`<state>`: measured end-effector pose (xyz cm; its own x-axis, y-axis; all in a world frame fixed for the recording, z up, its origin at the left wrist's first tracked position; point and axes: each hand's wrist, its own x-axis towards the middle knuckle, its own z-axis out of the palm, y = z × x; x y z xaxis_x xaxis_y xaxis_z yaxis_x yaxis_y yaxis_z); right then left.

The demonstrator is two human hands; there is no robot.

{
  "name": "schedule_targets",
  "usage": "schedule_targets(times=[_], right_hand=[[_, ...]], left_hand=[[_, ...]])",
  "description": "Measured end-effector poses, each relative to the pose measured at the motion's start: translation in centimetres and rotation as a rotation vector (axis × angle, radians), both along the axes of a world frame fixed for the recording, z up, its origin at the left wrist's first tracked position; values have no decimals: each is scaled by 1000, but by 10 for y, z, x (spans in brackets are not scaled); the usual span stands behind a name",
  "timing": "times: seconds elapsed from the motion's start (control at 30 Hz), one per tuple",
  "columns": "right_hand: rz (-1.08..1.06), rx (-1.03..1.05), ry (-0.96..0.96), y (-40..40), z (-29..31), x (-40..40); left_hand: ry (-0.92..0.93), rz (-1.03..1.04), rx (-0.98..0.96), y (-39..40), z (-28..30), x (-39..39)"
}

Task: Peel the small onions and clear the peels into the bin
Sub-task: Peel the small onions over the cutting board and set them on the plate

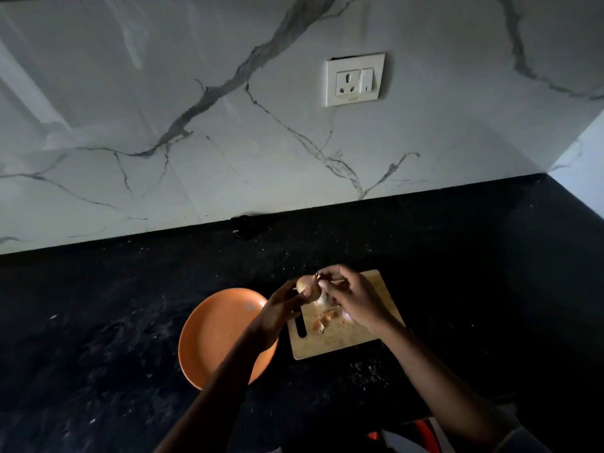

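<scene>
A small pale onion [306,285] is held in the air above the left end of a wooden cutting board [353,335]. My left hand [280,310] grips it from below and the left. My right hand [351,297] pinches a bit of skin at the onion's top with thumb and fingertips. Another onion [324,299] lies on the board just under the hands, partly hidden. A few loose peel pieces [322,322] lie on the board near its handle slot.
An orange plate [215,335] with nothing on it sits on the black countertop [98,322] left of the board, partly under my left forearm. The marble wall with a socket [355,79] rises behind. No bin is in view.
</scene>
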<state>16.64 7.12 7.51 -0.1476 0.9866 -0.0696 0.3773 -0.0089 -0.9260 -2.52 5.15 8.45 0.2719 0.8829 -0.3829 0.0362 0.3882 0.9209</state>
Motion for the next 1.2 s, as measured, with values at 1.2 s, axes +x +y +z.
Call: schedule_targets(times=[1.2], right_hand=[[-100,-200,173,-3,15,-6]], left_hand=[[-74,164,142,5,-7,3]])
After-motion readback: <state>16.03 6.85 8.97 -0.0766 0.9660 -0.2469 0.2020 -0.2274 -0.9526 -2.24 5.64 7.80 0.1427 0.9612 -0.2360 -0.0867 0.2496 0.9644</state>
